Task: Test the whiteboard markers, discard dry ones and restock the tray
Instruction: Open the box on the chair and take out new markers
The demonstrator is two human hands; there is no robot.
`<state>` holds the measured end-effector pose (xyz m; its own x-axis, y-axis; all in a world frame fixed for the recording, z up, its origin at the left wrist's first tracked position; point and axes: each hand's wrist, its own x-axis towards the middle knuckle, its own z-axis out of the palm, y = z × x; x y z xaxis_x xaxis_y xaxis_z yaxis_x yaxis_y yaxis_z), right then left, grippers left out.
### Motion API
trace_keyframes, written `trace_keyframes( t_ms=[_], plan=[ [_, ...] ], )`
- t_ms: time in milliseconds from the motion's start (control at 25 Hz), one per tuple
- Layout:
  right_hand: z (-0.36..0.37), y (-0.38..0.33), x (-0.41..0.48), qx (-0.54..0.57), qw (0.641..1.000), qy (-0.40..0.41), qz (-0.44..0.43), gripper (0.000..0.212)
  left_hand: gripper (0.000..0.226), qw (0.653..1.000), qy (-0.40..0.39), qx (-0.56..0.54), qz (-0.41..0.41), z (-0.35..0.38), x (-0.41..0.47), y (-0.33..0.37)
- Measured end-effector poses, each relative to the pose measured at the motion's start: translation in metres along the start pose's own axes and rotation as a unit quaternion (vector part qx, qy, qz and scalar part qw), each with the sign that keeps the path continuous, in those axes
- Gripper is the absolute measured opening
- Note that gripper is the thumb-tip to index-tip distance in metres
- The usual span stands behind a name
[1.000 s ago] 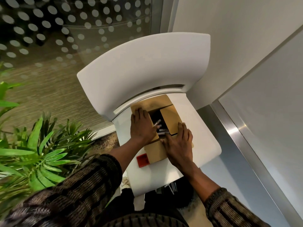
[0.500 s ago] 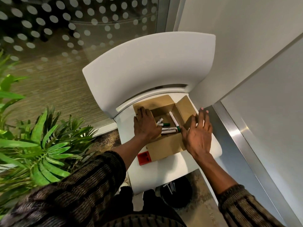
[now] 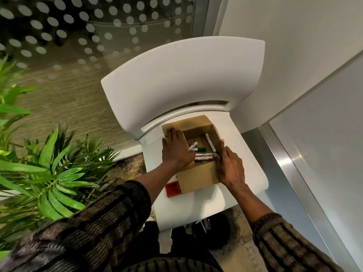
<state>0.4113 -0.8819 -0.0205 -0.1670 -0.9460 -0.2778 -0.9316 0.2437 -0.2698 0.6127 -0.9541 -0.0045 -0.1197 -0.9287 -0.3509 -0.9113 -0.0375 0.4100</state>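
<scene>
Markers [image 3: 204,156]: a few lie loose on the box floor, between the two hands. One has a green cap [image 3: 202,149], and one leans along the wall on the right hand's side.
Handling: likely light, stiff and smooth, so apt to roll. Best pinched mid-barrel, since a cap could pull off.
Box [image 3: 198,177]: open cardboard on the chair seat [image 3: 247,173]. It looks thin-walled and would probably slide unless steadied.
Left hand [image 3: 176,149]: flat with fingers spread, pressing down the flap on its side.
Right hand [image 3: 229,167]: fingers fairly straight along the box wall, tips at the ends of two markers. No pinch shows.
Around: a red holder [image 3: 172,189] sits just under the left wrist, and a dark bin [image 3: 216,234] stands below the seat, between the forearms.
</scene>
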Motion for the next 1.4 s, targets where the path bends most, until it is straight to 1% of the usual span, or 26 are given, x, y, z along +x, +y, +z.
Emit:
trace_keyframes(
  t_ms=[200, 320, 440, 520, 600, 640, 680, 720, 800, 920, 1000, 1080, 1160, 1240, 1320, 1400],
  plan=[
    [0.000, 0.008, 0.001, -0.048, 0.999, -0.017, -0.012, 0.060, 0.097, 0.996, 0.004, -0.082, -0.022, -0.013, -0.005, 0.002],
    [0.003, 0.009, 0.000, -0.046, 0.999, -0.024, -0.001, 0.062, 0.091, 0.992, 0.048, -0.118, -0.001, -0.027, -0.021, -0.010],
    [0.005, 0.010, -0.001, -0.041, 0.999, -0.009, -0.007, 0.065, 0.087, 0.992, 0.102, -0.054, 0.043, -0.035, -0.039, -0.033],
    [0.004, 0.009, -0.002, -0.034, 0.999, -0.003, -0.018, 0.065, 0.083, 0.991, 0.116, 0.036, 0.063, -0.032, -0.048, -0.054],
    [0.006, 0.010, -0.003, -0.025, 0.999, -0.003, -0.027, 0.065, 0.079, 0.982, 0.098, 0.138, 0.086, -0.021, -0.054, -0.076],
    [0.006, 0.010, -0.002, -0.019, 0.999, -0.005, -0.030, 0.066, 0.076, 0.980, 0.070, 0.164, 0.093, -0.013, -0.057, -0.086],
    [0.007, 0.010, -0.002, -0.011, 0.999, -0.006, -0.031, 0.066, 0.075, 0.981, 0.040, 0.164, 0.094, -0.003, -0.060, -0.092],
    [0.008, 0.010, -0.001, -0.001, 1.000, -0.007, -0.030, 0.067, 0.078, 0.986, 0.010, 0.142, 0.087, 0.005, -0.062, -0.094],
    [0.008, 0.010, 0.001, 0.020, 0.999, -0.009, -0.025, 0.068, 0.093, 0.997, -0.036, 0.050, 0.050, 0.015, -0.063, -0.083],
    [0.005, 0.010, 0.001, 0.034, 0.999, -0.014, -0.031, 0.071, 0.102, 0.996, -0.055, -0.072, 0.010, 0.031, -0.063, -0.063],
    [0.003, 0.010, 0.001, 0.042, 0.998, -0.023, -0.033, 0.078, 0.110, 0.992, -0.065, -0.111, -0.012, 0.035, -0.064, -0.052],
    [0.001, 0.011, 0.001, 0.043, 0.998, -0.029, -0.037, 0.082, 0.116, 0.990, -0.074, -0.118, -0.022, 0.036, -0.065, -0.050],
    [-0.001, 0.010, 0.001, 0.040, 0.998, -0.031, -0.038, 0.082, 0.117, 0.994, -0.061, -0.087, -0.013, 0.036, -0.065, -0.053],
    [-0.001, 0.008, 0.002, 0.033, 0.998, -0.030, -0.034, 0.080, 0.116, 0.999, -0.032, -0.031, 0.007, 0.037, -0.064, -0.055],
    [-0.001, 0.006, 0.002, 0.008, 0.999, -0.021, -0.026, 0.076, 0.110, 0.999, 0.005, 0.012, 0.049, 0.037, -0.067, -0.050],
    [-0.002, 0.002, 0.003, -0.035, 0.999, 0.003, -0.020, 0.068, 0.099, 0.991, 0.050, 0.063, 0.109, 0.040, -0.071, -0.044]
  ],
)
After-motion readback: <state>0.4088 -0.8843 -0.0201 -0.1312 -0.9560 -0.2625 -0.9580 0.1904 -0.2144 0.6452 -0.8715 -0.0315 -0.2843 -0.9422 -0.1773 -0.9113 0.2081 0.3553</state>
